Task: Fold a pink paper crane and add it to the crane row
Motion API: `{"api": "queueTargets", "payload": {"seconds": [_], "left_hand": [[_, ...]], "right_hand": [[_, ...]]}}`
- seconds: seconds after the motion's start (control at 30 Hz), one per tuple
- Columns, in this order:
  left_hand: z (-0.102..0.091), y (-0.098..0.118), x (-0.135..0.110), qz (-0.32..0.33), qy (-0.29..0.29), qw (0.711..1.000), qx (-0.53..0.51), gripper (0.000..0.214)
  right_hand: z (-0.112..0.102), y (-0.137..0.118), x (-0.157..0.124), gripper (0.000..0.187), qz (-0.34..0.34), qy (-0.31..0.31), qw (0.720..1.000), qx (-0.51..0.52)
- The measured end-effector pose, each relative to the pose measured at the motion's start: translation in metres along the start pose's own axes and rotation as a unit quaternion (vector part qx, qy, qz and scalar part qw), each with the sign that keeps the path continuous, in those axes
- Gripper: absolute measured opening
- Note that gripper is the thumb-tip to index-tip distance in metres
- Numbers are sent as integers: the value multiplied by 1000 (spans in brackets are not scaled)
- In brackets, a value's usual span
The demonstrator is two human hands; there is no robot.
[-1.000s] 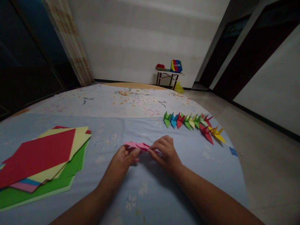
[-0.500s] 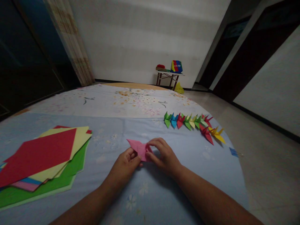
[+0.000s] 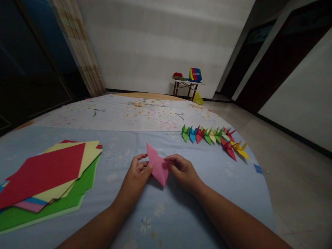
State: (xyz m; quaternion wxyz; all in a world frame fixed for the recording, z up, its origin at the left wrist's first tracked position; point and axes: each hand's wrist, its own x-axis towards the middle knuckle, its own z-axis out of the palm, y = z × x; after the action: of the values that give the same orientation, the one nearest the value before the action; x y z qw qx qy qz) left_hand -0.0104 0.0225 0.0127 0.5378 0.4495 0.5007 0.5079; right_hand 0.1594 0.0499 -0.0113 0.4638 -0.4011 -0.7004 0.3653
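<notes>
A partly folded sheet of pink origami paper is between my hands, just over the blue part of the tablecloth. One pointed end is up and to the left, the other points down toward me. My left hand pinches its left edge, thumb in front and fingers behind. On the right edge, my right hand grips the paper between thumb and fingertips. The fingertips behind the paper are partly hidden.
Stacked coloured paper sheets lie at the left. Several folded paper cranes stand in a row at the right, with a yellow crane near the table edge. Beyond the table, a small table stands by the wall.
The pink paper has been turned and opened out, so a point now faces down toward me and the other stands more upright. My right hand has shifted slightly with its edge.
</notes>
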Motion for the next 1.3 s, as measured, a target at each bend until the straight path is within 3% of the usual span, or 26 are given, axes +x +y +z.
{"api": "queueTargets", "payload": {"seconds": [0.13,0.23,0.47,0.7,0.83,0.97,1.1,1.3], "left_hand": [[-2,-4,2,26,44,998,42,33],[-1,-7,2,28,28,997,65,30],[3,-10,2,1,-7,1000,-1,50],[3,0,0,2,-19,1000,-17,46],[1,7,-2,-21,-35,999,-24,51],[-2,7,0,-33,-31,998,-43,60],[-4,5,3,-41,-32,998,-43,66],[-5,2,4,-30,-45,998,-42,68]], "right_hand": [[0,-4,2,12,7,-10,999,36],[0,-10,2,13,1,-26,999,32],[1,-13,0,18,-38,-59,998,8],[1,3,4,20,45,-27,997,55],[-4,8,6,32,71,-58,994,66],[-13,5,7,43,3,-98,995,15],[-19,3,8,34,-89,-105,986,-95],[-19,-4,9,14,-204,-51,926,-315]]}}
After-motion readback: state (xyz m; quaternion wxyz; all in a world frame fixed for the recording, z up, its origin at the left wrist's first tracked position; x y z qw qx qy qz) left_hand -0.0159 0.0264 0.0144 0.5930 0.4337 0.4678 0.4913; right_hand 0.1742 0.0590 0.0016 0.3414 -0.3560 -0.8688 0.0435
